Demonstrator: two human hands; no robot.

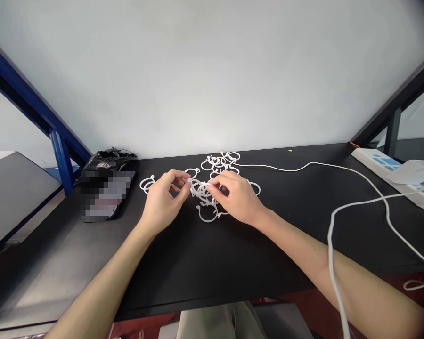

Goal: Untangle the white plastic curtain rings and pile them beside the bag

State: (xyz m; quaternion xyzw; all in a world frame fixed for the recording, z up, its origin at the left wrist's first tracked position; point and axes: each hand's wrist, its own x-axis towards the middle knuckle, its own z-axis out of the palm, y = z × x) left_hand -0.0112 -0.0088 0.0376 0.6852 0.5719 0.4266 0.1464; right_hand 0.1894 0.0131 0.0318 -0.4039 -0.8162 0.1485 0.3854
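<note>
Black table (198,268), black bag (108,160) aside; left hand (160,200) and right hand (238,200) pinch tangled white loops (202,190)

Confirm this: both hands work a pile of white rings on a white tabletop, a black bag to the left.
Wrong: the tabletop is black, not white, as the head view shows. The left hand and right hand do work the white rings, with the black bag to the left.

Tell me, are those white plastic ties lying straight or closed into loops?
Closed into loops: the white ties lie as rings on the black table, several tangled together.
</note>
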